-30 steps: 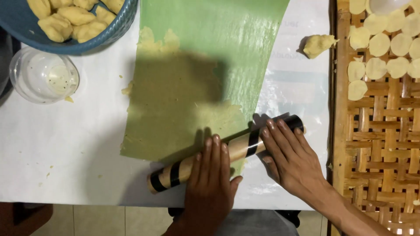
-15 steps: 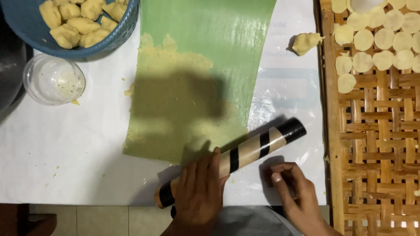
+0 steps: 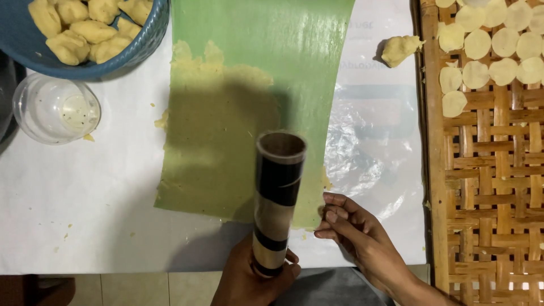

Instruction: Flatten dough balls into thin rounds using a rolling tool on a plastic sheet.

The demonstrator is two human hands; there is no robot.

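My left hand [image 3: 249,277] grips the near end of a tan and black striped roller tube [image 3: 276,198], lifted and pointing away from me above a green leaf sheet [image 3: 255,68]. Thin yellow dough [image 3: 221,130] lies flattened under the sheet. My right hand [image 3: 354,235] pinches the sheet's near right corner beside the tube.
A blue bowl [image 3: 144,42] of yellow dough lumps sits at the far left, with a clear plastic cup [image 3: 54,110] below it. A loose dough lump [image 3: 399,48] lies on clear plastic. A woven bamboo tray [image 3: 487,187] at the right holds several round dough discs [image 3: 481,45].
The roller was lying across the sheet's near edge under both hands. My left hand has now lifted it end-on, and my right hand has moved to the sheet's corner.
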